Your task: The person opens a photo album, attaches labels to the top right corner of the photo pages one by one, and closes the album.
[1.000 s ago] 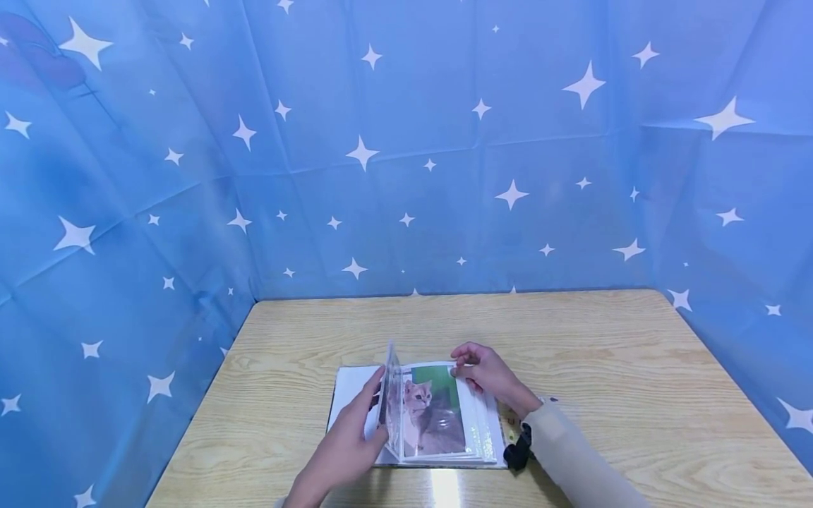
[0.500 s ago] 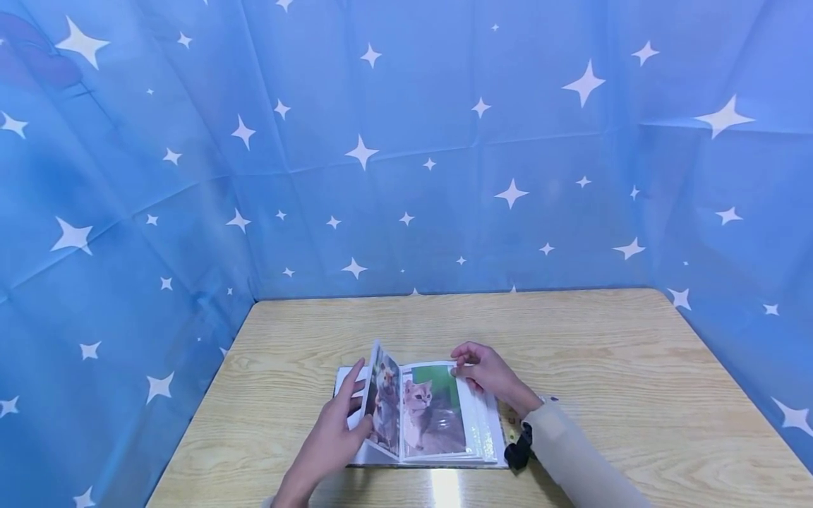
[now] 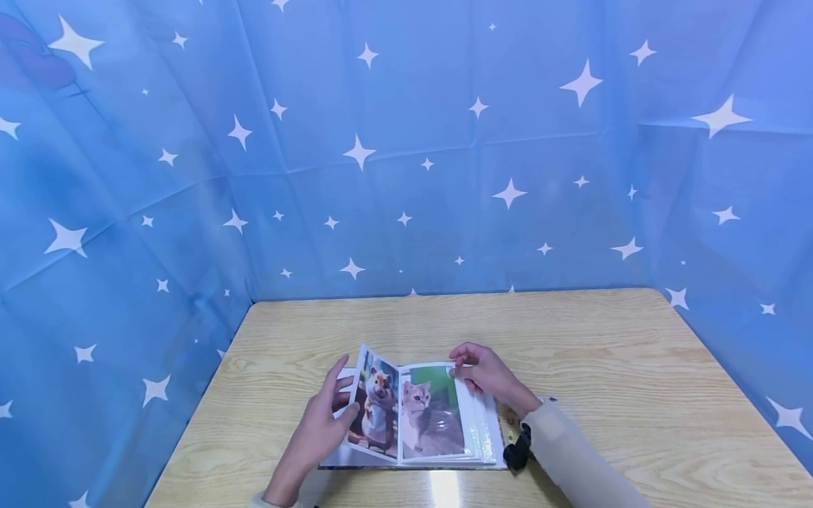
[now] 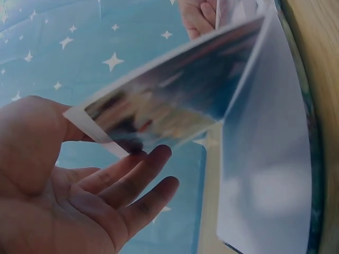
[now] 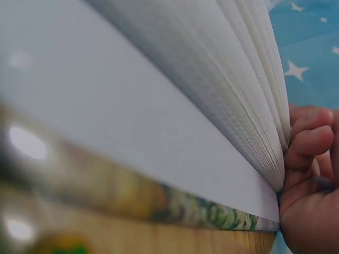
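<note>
A photo album lies open near the table's front. Its right side shows a photo of a pale cat. On the left, a clear-sleeved page with a hamster picture stands tilted up from the spine. My left hand holds that page's outer edge between thumb and fingers; the left wrist view shows the raised page over the white inside of the album. My right hand pinches the upper right corner of the right-hand pages. In the right wrist view its curled fingers meet the stacked pages.
The album rests on a light wood-grain table. Behind and beside it hangs a blue curtain with white stars. A black band sits on my right wrist. A bright reflection lies on the tabletop below the album.
My left hand has swung the page leftward from nearly upright, and the hamster picture has come into view. The right hand has stayed at the page corner.
</note>
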{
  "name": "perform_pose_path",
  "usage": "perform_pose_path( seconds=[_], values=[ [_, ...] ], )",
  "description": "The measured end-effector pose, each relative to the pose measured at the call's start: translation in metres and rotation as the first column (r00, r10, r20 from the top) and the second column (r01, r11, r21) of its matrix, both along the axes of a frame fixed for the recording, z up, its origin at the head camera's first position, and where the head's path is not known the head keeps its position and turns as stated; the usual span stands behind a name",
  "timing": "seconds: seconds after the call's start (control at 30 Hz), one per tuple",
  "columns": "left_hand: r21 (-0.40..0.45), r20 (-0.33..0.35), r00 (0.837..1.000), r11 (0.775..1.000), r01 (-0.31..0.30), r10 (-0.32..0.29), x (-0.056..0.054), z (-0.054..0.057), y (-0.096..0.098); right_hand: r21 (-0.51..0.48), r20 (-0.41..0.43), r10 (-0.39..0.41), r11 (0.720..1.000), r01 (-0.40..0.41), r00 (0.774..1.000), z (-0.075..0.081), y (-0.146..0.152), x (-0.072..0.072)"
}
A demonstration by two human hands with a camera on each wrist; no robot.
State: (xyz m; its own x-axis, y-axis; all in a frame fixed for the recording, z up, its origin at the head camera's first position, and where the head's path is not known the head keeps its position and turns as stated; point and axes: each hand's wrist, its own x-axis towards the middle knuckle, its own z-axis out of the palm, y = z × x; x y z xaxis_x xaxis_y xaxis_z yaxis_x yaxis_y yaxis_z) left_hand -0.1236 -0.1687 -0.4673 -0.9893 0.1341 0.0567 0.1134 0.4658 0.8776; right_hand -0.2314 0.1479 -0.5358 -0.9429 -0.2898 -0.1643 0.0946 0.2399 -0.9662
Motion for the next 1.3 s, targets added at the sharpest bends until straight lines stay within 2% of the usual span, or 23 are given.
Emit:
perform_pose_path(
  seconds=[0.17, 0.37, 0.6, 0.83, 1.1, 1.3],
  values=[
    [-0.045, 0.001, 0.999, 0.998, -0.05, 0.05, -0.007, -0.006, -0.007, -0.008, -0.007, 0.009, 1.0, -0.009, 1.0, 0.0, 0.001, -0.001],
    [-0.077, 0.005, 0.996, 0.993, -0.091, 0.092, -0.015, -0.018, -0.016, -0.015, -0.015, 0.02, 1.0, -0.021, 1.0, 0.0, 0.001, 0.0],
    [-0.056, 0.011, 0.994, 0.992, -0.11, 0.111, -0.022, -0.029, -0.02, -0.016, -0.022, 0.019, 1.0, -0.019, 1.0, 0.0, 0.0, 0.001],
    [-0.046, 0.049, 0.99, 0.99, -0.133, 0.136, -0.027, -0.033, -0.022, -0.006, -0.024, -0.008, 1.0, 0.007, 1.0, 0.0, 0.0, 0.002],
    [-0.107, 0.06, 0.986, 0.983, -0.147, 0.154, -0.03, -0.039, -0.023, -0.012, -0.035, -0.009, 1.0, 0.009, 0.999, 0.001, 0.0, 0.003],
    [-0.13, 0.066, 0.984, 0.979, -0.158, 0.168, -0.032, -0.04, -0.024, -0.006, -0.038, -0.018, 1.0, 0.017, 0.999, 0.0, 0.0, 0.002]
  ],
)
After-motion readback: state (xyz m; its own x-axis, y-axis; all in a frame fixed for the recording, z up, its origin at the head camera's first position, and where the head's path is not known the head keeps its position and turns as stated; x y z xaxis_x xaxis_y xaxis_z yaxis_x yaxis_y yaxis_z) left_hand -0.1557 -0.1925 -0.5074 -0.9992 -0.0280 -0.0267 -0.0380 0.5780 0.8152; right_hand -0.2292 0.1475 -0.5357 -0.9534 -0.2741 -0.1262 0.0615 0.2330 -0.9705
